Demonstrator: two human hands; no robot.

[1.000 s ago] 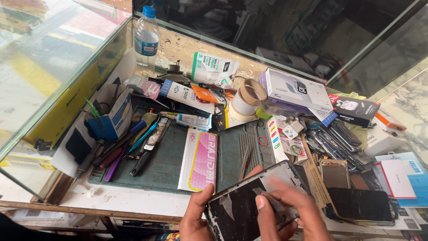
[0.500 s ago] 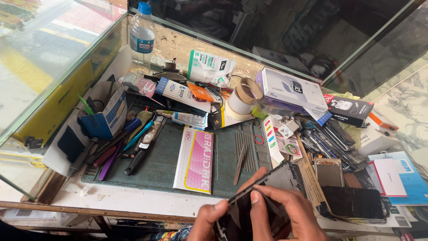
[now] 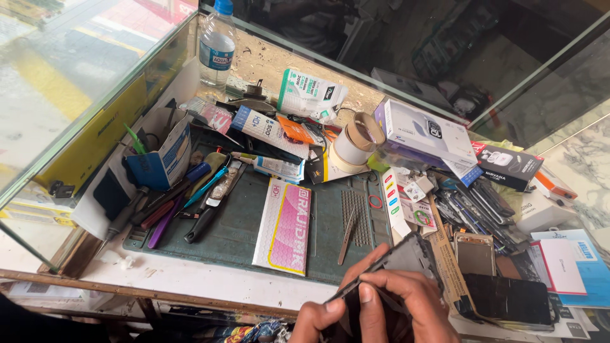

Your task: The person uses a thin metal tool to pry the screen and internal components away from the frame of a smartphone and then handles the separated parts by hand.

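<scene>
On the cluttered bench, both hands half-hide a phone.

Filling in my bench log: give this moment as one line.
left hand: grips phone lower edge | right hand: on phone, thumb along edge | phone: tilted above green mat | tweezers: on mat

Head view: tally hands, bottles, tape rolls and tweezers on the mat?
Hands: 2, left hand, right hand, both on the phone
Water bottle: 1
Tape rolls: 2, stacked
Tweezers: 1
Total: 6
</scene>
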